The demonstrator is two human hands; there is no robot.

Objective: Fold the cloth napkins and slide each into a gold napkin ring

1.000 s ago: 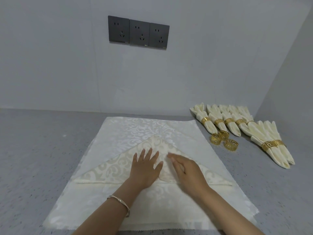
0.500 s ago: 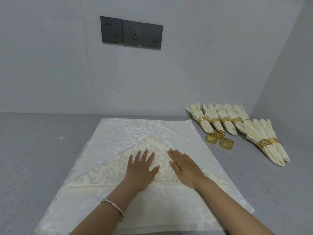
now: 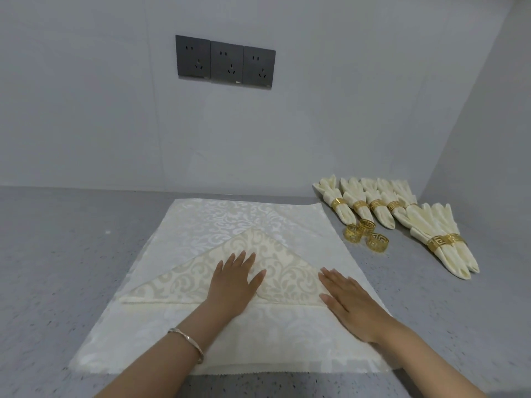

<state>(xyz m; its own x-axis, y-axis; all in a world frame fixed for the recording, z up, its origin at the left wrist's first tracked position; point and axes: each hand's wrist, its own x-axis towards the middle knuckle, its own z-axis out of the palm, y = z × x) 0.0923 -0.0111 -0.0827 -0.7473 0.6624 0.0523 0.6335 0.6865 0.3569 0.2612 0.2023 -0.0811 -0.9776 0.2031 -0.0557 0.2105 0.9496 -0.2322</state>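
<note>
Head view. Step in hand, as I read it: pressing flat the first fold.

- The folded napkin (image 3: 184, 282) is a triangle, apex at 12 o'clock, lying on a spread stack of napkins (image 3: 230, 216) at centre.
- The left hand (image 3: 232, 285) lies flat on the triangle's middle, fingers straight, gripping nothing.
- The right hand (image 3: 349, 303) lies flat over its 3 o'clock corner, also open-palmed.

The next move likely calls for pinching a side corner, folding or gathering inward, then reaching for a ring.

- Loose gold rings (image 3: 378, 243) sit at 2 o'clock, just beside the finished napkins (image 3: 431, 225).
- The stack's near edge is at 6 o'clock.
- Bare table (image 3: 57, 254) offers room at 9 o'clock.
- The wall closes off 12 o'clock.
</note>
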